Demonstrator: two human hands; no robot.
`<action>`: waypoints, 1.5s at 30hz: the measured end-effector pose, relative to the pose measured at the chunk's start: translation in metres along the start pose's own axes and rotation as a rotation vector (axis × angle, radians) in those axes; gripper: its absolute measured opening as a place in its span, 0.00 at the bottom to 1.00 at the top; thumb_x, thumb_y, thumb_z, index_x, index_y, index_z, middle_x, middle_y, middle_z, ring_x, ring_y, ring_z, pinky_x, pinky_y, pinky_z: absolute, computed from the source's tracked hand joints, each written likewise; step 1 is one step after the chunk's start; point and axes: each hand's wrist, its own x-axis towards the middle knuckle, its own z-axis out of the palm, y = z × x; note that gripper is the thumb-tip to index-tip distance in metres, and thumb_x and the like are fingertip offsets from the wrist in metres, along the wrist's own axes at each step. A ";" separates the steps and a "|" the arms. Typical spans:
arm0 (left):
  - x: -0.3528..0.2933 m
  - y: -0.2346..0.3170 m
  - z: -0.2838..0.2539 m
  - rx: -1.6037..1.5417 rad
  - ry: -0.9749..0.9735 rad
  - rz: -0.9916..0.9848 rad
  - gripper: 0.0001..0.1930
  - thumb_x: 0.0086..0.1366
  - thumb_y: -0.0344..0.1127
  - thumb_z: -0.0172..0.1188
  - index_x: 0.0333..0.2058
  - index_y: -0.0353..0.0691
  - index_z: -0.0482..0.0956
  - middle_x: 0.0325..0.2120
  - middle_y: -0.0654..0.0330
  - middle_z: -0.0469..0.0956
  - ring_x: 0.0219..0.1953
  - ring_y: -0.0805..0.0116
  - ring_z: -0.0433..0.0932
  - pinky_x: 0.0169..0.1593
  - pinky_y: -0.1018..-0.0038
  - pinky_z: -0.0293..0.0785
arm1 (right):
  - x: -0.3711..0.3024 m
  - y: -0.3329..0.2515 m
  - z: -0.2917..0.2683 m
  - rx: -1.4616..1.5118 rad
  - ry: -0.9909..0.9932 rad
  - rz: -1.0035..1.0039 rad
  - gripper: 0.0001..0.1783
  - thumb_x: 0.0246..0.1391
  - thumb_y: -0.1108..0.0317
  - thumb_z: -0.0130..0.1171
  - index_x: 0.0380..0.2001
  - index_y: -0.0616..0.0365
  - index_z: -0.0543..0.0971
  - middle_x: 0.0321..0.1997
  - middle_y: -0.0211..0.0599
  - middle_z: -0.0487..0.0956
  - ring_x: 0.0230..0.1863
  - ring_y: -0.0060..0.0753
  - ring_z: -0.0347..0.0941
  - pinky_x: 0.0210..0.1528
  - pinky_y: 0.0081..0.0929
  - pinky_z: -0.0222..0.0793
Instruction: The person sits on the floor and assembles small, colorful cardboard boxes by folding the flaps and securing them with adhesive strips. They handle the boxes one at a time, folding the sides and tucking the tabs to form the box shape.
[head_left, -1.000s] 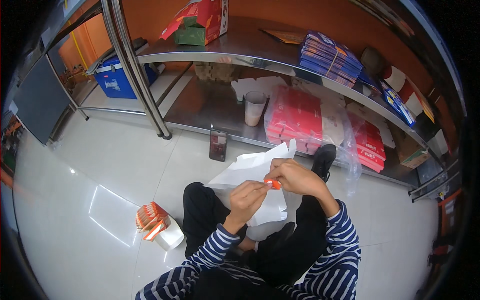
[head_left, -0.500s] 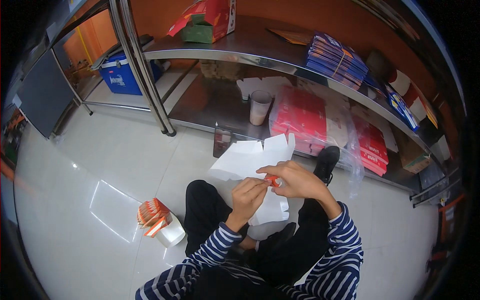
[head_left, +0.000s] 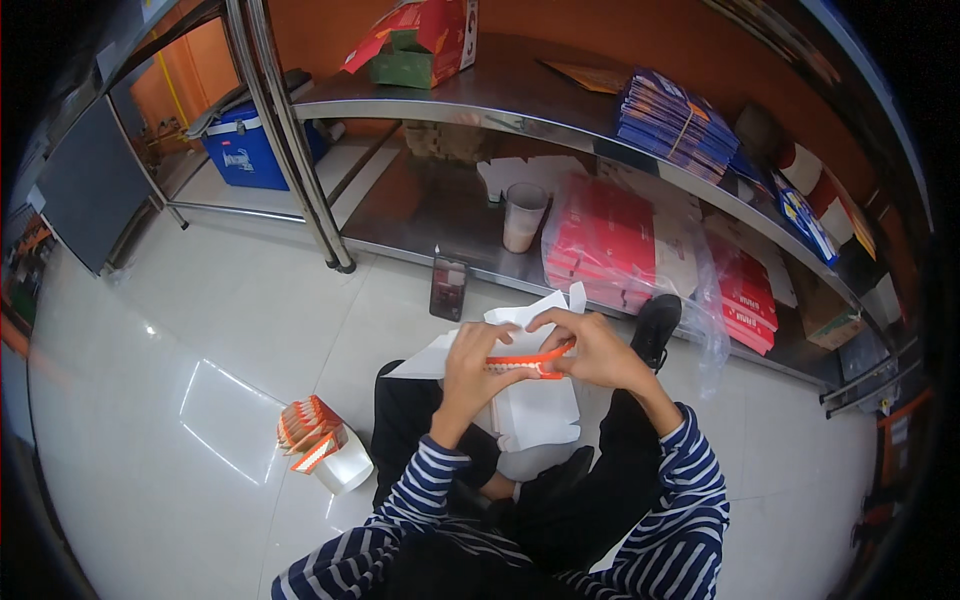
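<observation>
Between my two hands is an orange-edged folded paper piece with a pale scalloped edge (head_left: 522, 362). My left hand (head_left: 472, 368) pinches its left end, fingers bent and thumb beneath. At the right end, my right hand (head_left: 598, 352) grips it between thumb and curled fingers. Under my hands a white cardboard sheet with cut tabs (head_left: 540, 415) lies across my lap, partly hidden by them. On the floor by my left knee, a white tub (head_left: 347, 465) lies tipped. A bundle of similar orange-edged folded papers (head_left: 308, 425) sits at its mouth.
A phone (head_left: 449, 287) leans against the low steel shelf (head_left: 430, 215). That shelf carries a plastic cup (head_left: 524, 218) and plastic-wrapped red flat cartons (head_left: 605, 235). Above are blue flat cartons (head_left: 678, 118) and a red-green box (head_left: 425, 50). A blue cooler (head_left: 243, 155) stands far left.
The orange paper piece, earlier small and mostly hidden in my fingers, now stretches lengthwise between my hands. My left hand has moved left and up. The white sheet's left part has shifted.
</observation>
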 end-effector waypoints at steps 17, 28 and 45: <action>-0.008 -0.026 -0.050 0.016 -0.230 -0.292 0.09 0.47 0.32 0.64 0.28 0.36 0.79 0.19 0.53 0.77 0.18 0.58 0.74 0.26 0.73 0.68 | 0.001 0.014 0.009 -0.657 0.140 -0.232 0.14 0.41 0.69 0.53 0.36 0.55 0.77 0.40 0.35 0.74 0.48 0.32 0.66 0.54 0.49 0.46; -0.015 -0.013 -0.035 -0.028 -0.258 -0.050 0.10 0.48 0.27 0.62 0.32 0.35 0.79 0.24 0.56 0.72 0.24 0.61 0.72 0.29 0.74 0.68 | 0.019 0.036 0.027 -0.474 -0.012 -0.026 0.08 0.44 0.64 0.60 0.25 0.57 0.78 0.31 0.37 0.77 0.39 0.34 0.70 0.52 0.38 0.48; -0.038 -0.012 0.008 0.091 -0.090 0.306 0.10 0.40 0.25 0.63 0.27 0.39 0.80 0.23 0.62 0.75 0.25 0.68 0.74 0.28 0.75 0.70 | 0.017 0.032 0.038 -0.558 -0.022 -0.020 0.04 0.30 0.74 0.58 0.17 0.54 0.79 0.17 0.32 0.77 0.28 0.31 0.74 0.39 0.31 0.53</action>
